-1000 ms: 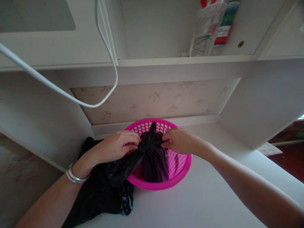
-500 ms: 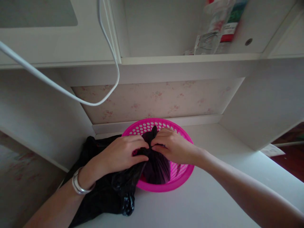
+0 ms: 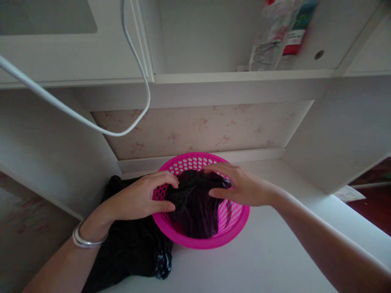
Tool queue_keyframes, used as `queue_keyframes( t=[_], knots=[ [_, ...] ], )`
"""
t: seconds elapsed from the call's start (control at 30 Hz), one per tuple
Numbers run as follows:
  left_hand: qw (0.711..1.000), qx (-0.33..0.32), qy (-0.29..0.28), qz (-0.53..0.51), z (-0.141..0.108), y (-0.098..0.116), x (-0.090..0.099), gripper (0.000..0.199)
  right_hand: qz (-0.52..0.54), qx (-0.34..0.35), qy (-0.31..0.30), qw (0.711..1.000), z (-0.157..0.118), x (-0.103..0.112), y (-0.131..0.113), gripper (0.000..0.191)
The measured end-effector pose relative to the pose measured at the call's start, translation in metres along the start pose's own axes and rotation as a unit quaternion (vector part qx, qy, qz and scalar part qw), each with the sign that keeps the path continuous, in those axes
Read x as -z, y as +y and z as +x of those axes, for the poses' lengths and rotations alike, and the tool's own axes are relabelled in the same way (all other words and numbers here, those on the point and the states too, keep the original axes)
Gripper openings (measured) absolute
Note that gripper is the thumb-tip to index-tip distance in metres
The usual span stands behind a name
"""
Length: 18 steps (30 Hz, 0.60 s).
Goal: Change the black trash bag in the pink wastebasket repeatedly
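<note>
Open counter (image 3: 210, 272) before basket (image 3: 201, 243), shelf (image 3: 238, 76) above

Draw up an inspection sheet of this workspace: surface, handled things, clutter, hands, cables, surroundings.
Surface: smooth white tabletop; bears the basket.
Handled things: round bright-pink perforated plastic basket; crumpled dark purplish-black plastic bag inside it, contents hidden.
Clutter: heap of black plastic left of the basket.
Hands: left hand at the bag's left side, right hand at its right; fingers parted from thumb on both.
Cables: thick white cable looping across the upper left; ends out of view.
Surroundings: pink floral wallpaper behind; white shelf above, holding clear plastic packaging, blurred.
Spills: nothing seen.
</note>
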<state>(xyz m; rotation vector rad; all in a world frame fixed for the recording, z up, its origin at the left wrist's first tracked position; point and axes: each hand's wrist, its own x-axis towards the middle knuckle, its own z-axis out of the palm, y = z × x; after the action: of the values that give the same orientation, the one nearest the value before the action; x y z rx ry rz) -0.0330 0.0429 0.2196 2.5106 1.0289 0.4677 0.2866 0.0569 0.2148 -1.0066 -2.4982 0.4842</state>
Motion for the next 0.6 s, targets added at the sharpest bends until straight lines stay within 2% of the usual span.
queue_keyframes(
  t=[0.03,0.07,0.17,0.23,0.3,0.4,0.47,0.53,0.6],
  knots=[
    [1.000,0.002,0.003,0.016,0.002,0.003,-0.003,0.037,0.000,0.015,0.001,1.000,0.002,-0.004,-0.006,0.055],
    [0.999,-0.001,0.009,0.034,0.004,0.005,-0.007,0.038,-0.012,0.024,0.004,1.000,0.005,-0.009,-0.010,0.054],
    [0.997,-0.013,0.043,0.065,0.008,0.006,-0.014,0.003,-0.070,0.044,0.010,0.997,0.011,-0.016,-0.014,0.028],
    [0.995,-0.003,0.080,0.055,0.008,-0.001,-0.011,0.010,-0.082,0.060,0.022,0.995,0.009,-0.014,-0.007,0.020],
    [0.992,0.024,0.123,0.033,0.003,-0.013,-0.004,0.014,-0.064,0.044,0.056,0.995,0.001,-0.007,0.006,0.021],
    [0.982,0.074,0.159,-0.065,-0.007,-0.035,0.007,0.023,0.017,-0.073,0.130,0.989,-0.016,0.002,0.030,0.022],
    [0.963,0.103,0.178,-0.172,-0.011,-0.046,0.010,0.035,0.120,-0.142,0.161,0.969,-0.026,0.003,0.041,0.024],
    [0.940,0.114,0.207,-0.245,-0.011,-0.047,0.007,0.044,0.226,-0.143,0.168,0.949,-0.032,0.002,0.044,0.030],
    [0.940,0.104,0.219,-0.242,-0.008,-0.038,0.003,0.048,0.274,-0.104,0.166,0.942,-0.034,0.000,0.039,0.043]
  ],
)
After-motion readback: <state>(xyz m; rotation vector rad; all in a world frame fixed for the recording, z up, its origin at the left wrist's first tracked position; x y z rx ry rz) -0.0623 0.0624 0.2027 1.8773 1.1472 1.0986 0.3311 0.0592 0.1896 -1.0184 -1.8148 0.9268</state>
